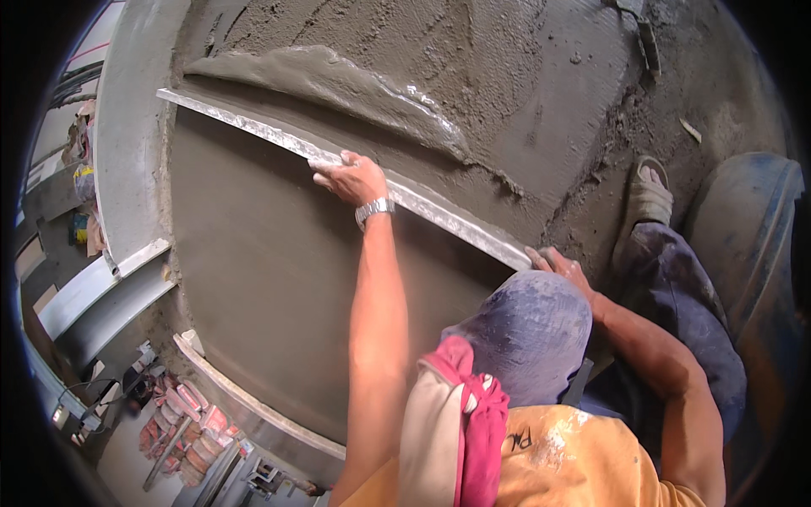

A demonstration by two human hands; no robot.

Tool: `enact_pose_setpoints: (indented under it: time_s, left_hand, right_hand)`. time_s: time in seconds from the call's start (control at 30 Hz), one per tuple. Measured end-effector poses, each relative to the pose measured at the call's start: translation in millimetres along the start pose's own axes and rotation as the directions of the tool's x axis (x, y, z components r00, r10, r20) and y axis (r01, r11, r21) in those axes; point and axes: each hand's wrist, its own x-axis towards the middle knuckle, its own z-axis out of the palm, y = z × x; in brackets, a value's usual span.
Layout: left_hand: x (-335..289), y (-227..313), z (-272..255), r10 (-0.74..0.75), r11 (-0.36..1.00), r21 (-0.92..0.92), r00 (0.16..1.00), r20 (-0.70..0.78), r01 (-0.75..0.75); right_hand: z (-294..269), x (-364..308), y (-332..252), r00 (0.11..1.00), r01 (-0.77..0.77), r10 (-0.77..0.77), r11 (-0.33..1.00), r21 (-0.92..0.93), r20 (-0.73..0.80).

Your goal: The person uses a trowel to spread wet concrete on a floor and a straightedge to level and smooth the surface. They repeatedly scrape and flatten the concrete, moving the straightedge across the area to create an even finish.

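Note:
Neither of my hands is in view. In front of me a crouching person (557, 456), seen from behind, wears an orange shirt and a dusty blue-grey head covering with a pink and cream cloth knotted at the back. Both hands seen here belong to that person. Their left hand (356, 180), with a metal watch at the wrist, grips the middle of a long metal straightedge (448, 221). Their right hand (564, 269) is at its right end. The straightedge lies slantwise across wet grey mortar (270, 245). Along its far side rises a ridge of mortar (338, 80).
Smooth mortar lies on the near side, rougher mortar beyond. A pale panel (131, 144) borders the left. A blue drum (748, 228) stands at the right, beside the person's sandalled foot (650, 194). Broken reddish pieces (190, 431) are piled at the lower left.

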Motion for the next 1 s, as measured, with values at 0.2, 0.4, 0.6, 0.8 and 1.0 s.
enact_pose_setpoints:
  time_s: [0.2,0.4,0.6,0.8,1.0]
  left_hand:
    - [7.9,-1.3,7.0,-0.005,1.0,-0.012,1.0,0.014,0.005]
    - [9.5,9.7,18.6,0.041,0.999,-0.012,0.999,-0.03,-0.041]
    - [38.0,25.3,17.4,-0.004,1.0,0.02,1.0,-0.005,0.004]
    - [24.4,36.0,26.4,0.009,0.999,0.045,1.0,-0.024,-0.008]
    - [69.5,41.5,37.9,-0.033,0.995,0.09,0.999,-0.03,0.036]
  right_hand:
    - [-10.6,5.3,-3.3,0.992,-0.007,0.004,1.0,-0.025,-0.123]
    - [-14.7,5.7,3.1,0.971,0.022,-0.041,0.996,-0.084,-0.237]
    - [-29.4,40.2,1.5,0.941,0.048,-0.064,0.997,-0.058,-0.332]
    - [-27.8,24.0,18.5,0.917,0.032,-0.072,0.994,-0.107,-0.392]
    - [-42.5,59.6,16.9,0.909,0.049,-0.101,0.989,-0.137,-0.405]
